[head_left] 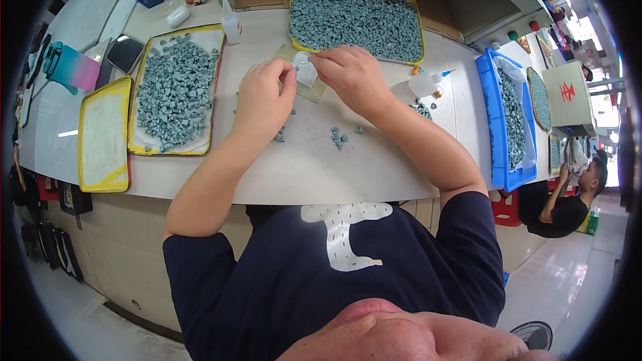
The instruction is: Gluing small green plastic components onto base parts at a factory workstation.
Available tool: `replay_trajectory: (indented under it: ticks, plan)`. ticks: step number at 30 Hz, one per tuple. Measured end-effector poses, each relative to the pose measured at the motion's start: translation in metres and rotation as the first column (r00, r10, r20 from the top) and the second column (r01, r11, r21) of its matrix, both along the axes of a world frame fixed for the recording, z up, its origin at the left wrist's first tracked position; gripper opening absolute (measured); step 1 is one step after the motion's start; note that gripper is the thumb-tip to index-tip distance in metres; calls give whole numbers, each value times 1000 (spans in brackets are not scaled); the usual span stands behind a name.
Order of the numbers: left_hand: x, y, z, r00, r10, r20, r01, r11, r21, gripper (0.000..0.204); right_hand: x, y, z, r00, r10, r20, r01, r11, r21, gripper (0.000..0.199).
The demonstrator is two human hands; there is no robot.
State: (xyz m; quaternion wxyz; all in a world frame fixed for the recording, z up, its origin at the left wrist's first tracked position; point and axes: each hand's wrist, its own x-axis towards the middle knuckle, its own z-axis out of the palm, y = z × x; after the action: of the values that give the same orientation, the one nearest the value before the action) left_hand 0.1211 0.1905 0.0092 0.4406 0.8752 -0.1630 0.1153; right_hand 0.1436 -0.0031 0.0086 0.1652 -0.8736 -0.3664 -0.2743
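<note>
Both my hands are over the table near the far tray, fingertips drawn together. My left hand (pixel 267 90) is closed in a pinch, thumb against fingers; what it holds is too small to make out. My right hand (pixel 351 79) is also pinched, its fingertips beside a small whitish, clear round piece (pixel 302 59); I cannot tell whether it grips anything. Under the fingertips lies a pale greenish sheet (pixel 309 93) with a white patch on it. Several small grey-green stone pieces (pixel 339 138) lie loose between my forearms, and others (pixel 279 135) sit beside my left wrist.
A yellow-rimmed tray of stones (pixel 292 23) stands at the back, another (pixel 215 93) at left beside a bare yellow-edged tray (pixel 105 137). A white squeeze bottle (pixel 231 23) stands upright; a clear bottle (pixel 422 85) is by my right forearm. A blue bin (pixel 496 140) stands right.
</note>
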Motion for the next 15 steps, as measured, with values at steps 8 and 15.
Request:
replay_trajectory:
  ticks: [8,15]
  plan:
    - [-3,-8,1,999,-46,-17,42,980,-196,8,-17,2,27,883,-73,-463,248,911,329,17]
    - [-16,-34,5,986,-160,53,169,948,-270,8,-52,-22,35,463,376,-802,583,553,596,13]
